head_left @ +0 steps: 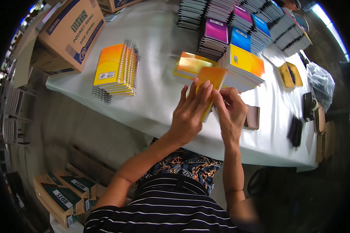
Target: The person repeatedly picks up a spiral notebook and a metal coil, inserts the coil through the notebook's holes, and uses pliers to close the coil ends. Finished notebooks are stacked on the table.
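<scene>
In front of me an orange-and-yellow notebook is held tilted over the near part of the table. My left hand grips it, its long fingers lying across the cover. At the notebook's right edge, my right hand has its fingers curled in and pinched together; what sits between them is hidden. Just behind are a pile of yellow-orange covered pads and a lower pile with a shiny cover. To the left lies a stack of yellow notebooks with wire coils.
A white-covered table carries stacked purple notebooks and blue ones at the back. Rightward are a yellow tray, a plastic bag, black coils and a brown block. Cardboard box stands at left.
</scene>
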